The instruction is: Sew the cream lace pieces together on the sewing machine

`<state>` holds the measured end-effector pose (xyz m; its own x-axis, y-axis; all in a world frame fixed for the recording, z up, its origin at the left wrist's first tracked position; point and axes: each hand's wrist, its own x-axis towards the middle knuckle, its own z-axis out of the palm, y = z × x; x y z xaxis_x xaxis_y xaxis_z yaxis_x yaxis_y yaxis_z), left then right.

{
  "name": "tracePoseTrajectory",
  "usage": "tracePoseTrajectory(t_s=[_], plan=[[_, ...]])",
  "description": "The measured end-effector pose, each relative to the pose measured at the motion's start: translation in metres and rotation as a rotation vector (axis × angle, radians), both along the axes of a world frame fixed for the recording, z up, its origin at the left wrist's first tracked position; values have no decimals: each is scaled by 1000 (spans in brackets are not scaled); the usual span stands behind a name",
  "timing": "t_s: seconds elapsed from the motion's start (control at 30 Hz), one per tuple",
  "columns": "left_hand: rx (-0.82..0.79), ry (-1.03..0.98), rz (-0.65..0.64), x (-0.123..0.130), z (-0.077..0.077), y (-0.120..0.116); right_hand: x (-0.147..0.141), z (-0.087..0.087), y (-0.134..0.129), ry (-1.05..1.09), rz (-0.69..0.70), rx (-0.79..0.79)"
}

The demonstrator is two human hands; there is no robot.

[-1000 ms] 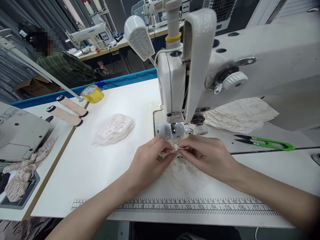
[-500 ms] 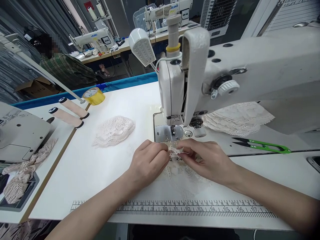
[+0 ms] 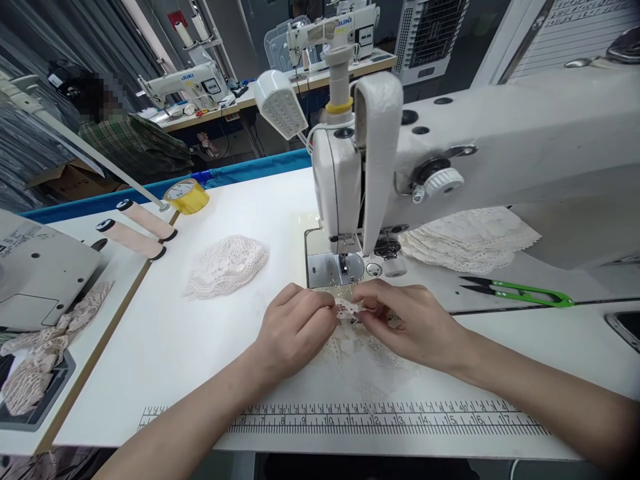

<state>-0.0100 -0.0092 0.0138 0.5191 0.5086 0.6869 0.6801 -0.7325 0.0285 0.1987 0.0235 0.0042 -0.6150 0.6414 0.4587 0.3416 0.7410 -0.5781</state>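
Observation:
A piece of cream lace (image 3: 367,357) hangs from my two hands and spreads on the white table just in front of the sewing machine's needle plate (image 3: 325,269). My left hand (image 3: 297,330) is closed, pinching the lace's upper edge at its left. On the other side, my right hand (image 3: 407,323) pinches the same edge between thumb and fingers. A short stretch of lace shows between the fingertips. Above and behind the hands is the presser foot (image 3: 344,263) of the sewing machine (image 3: 345,180), with no lace beneath it.
Left of the machine lies a lace pile (image 3: 227,265); another lace stack (image 3: 470,237) sits under the machine arm. Green thread snips (image 3: 533,295) lie at right. Thread cones (image 3: 133,239), yellow tape (image 3: 187,196) and a printed ruler (image 3: 350,420) are around. A person (image 3: 135,143) sits far left.
The view has shifted slightly. Both hands keep their pinch on the lace, and the stretch between the fingertips has turned a little and shows more plainly.

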Motion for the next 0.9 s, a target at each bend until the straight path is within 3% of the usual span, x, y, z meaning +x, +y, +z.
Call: tracePoseTrajectory(t_s=[0.67, 0.8, 0.9], plan=[[48, 29, 16, 2, 2, 1, -1, 4, 1, 58, 49, 116], [16, 31, 25, 2, 2, 0, 2, 1, 2, 71, 17, 244], [-102, -19, 27, 2, 2, -1, 8, -6, 2, 21, 29, 400]])
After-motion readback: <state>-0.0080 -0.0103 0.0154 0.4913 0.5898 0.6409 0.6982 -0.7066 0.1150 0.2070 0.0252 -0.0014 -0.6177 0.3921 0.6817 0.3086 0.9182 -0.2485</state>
